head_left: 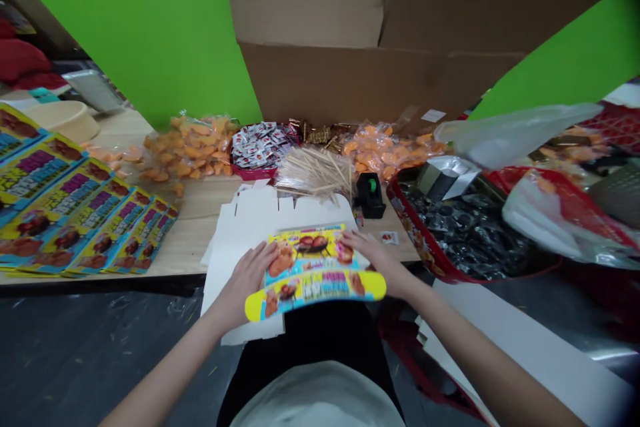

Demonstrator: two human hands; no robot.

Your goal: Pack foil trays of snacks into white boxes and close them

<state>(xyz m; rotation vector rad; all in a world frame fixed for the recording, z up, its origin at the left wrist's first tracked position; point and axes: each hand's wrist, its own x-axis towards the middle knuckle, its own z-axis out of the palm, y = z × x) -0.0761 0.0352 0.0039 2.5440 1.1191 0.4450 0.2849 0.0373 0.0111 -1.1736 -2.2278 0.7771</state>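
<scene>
A printed cardboard box [310, 257] in yellow and blue lies in front of me, with a long rounded flap standing out toward my body. My left hand [250, 283] grips its left side, fingers along the edge. Over the right side and far corner, the fingers of my right hand [373, 257] are curled; the thumb is hidden. Beneath the box is a stack of flat white cardboard blanks [235, 240], jutting over the table edge.
Finished-looking printed boxes [95, 220] stand in rows at left. Along the back are bagged orange pieces [195, 147], a tub of sachets [263, 145], wooden sticks [317, 172] and a black tape dispenser [370, 197]. A red tray [420, 250] of black wrapped items sits at right.
</scene>
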